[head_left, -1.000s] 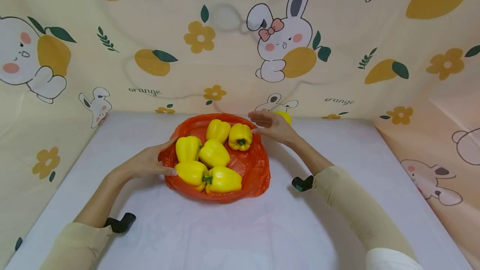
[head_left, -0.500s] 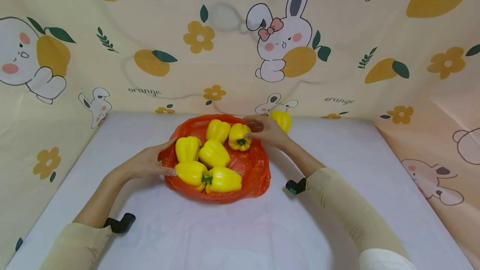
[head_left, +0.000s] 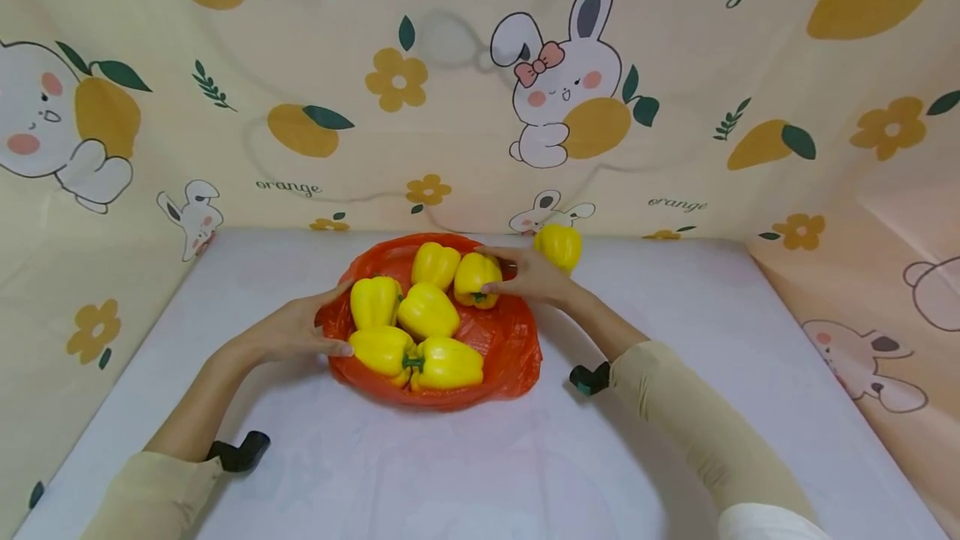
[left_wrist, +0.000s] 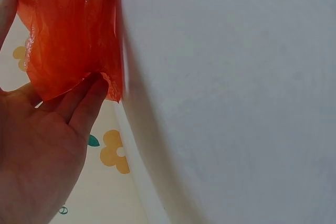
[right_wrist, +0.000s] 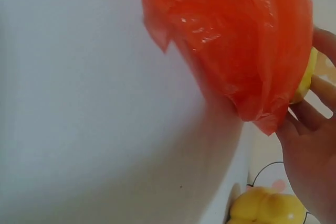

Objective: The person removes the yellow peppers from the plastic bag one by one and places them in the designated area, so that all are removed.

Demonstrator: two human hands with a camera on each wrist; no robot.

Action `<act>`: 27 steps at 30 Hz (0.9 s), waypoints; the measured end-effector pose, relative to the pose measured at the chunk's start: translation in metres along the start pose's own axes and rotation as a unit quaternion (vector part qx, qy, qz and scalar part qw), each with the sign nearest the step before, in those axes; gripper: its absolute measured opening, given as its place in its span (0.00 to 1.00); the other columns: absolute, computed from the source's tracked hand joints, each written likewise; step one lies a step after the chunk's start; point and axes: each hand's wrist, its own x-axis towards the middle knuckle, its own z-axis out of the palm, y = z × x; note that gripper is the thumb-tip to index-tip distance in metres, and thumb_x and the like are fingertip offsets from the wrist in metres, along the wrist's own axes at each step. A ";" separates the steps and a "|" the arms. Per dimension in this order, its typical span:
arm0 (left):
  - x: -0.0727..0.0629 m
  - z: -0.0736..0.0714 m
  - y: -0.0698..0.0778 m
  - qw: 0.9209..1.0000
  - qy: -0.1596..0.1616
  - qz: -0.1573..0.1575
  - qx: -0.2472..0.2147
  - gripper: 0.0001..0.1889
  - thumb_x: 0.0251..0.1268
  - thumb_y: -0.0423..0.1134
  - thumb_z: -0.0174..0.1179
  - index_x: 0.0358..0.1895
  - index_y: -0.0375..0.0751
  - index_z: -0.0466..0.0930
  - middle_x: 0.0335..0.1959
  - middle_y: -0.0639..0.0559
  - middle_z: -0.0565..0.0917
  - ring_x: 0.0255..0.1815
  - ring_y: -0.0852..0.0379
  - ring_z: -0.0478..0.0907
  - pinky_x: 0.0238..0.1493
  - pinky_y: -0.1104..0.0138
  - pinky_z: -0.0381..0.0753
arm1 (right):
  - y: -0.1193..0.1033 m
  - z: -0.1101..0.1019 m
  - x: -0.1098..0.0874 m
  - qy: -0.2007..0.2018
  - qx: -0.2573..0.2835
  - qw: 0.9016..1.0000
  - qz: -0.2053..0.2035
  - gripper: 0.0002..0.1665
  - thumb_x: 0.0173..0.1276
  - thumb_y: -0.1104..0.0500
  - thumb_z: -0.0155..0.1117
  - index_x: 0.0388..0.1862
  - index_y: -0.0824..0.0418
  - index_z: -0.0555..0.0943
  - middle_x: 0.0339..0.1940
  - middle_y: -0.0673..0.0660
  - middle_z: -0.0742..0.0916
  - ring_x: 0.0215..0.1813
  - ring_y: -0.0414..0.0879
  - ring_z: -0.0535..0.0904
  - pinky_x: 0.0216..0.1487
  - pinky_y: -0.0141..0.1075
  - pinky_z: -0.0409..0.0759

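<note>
A smooth, pale tabletop (head_left: 450,473) is enclosed at the back and sides by cream cloth (head_left: 300,65), slightly rippled and printed with white rabbits (head_left: 540,140), mustard flowers (head_left: 408,96) and the word "orange". Towards the back of the tabletop a red plastic bag (head_left: 513,357) is placed, its thin, glossy film crinkled and its mouth spread into a rough oval. Six blocky, lobed yellow peppers (head_left: 427,311) with shiny skins are contained in it, green stems (head_left: 412,362) being visible on some. The bag's left side is touched by the left hand (head_left: 292,327), which is spread wide, thumb well apart from the fingers. The back-right pepper (head_left: 468,273) is gripped between the thumb and fingers of the partly closed right hand (head_left: 534,275). A seventh pepper (head_left: 558,248) is seen just beyond that hand, outside the bag.
</note>
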 end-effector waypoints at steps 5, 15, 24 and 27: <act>-0.001 0.001 0.000 1.000 -0.001 -0.001 -0.001 0.59 0.51 0.61 0.72 0.80 0.42 0.47 0.74 0.33 0.62 0.72 0.33 0.59 0.66 0.37 0.65 | -0.002 0.005 -0.002 0.003 -0.013 1.000 0.021 0.44 0.59 0.41 0.75 0.73 0.48 0.71 0.65 0.52 0.80 0.61 0.49 0.73 0.64 0.45 0.76; -0.001 0.000 0.001 1.000 -0.001 0.004 0.007 0.58 0.52 0.61 0.72 0.80 0.43 0.47 0.75 0.33 0.62 0.73 0.32 0.58 0.67 0.37 0.64 | 0.000 0.008 -0.002 0.006 -0.024 0.999 0.021 0.46 0.56 0.40 0.76 0.73 0.45 0.70 0.66 0.51 0.78 0.62 0.48 0.72 0.65 0.45 0.75; 0.001 0.000 0.000 1.000 0.004 0.008 0.001 0.58 0.51 0.61 0.72 0.80 0.43 0.48 0.74 0.35 0.63 0.73 0.34 0.60 0.67 0.37 0.65 | 0.004 0.007 -0.002 0.025 -0.020 0.999 0.000 0.45 0.56 0.39 0.76 0.72 0.45 0.72 0.64 0.49 0.79 0.61 0.46 0.73 0.63 0.44 0.77; -0.001 0.000 -0.001 1.000 0.003 0.004 0.005 0.58 0.51 0.62 0.72 0.80 0.42 0.49 0.74 0.34 0.63 0.73 0.34 0.59 0.66 0.38 0.66 | 0.004 0.007 -0.002 0.026 -0.005 1.000 -0.003 0.45 0.57 0.39 0.76 0.72 0.45 0.71 0.63 0.48 0.79 0.61 0.45 0.73 0.62 0.42 0.78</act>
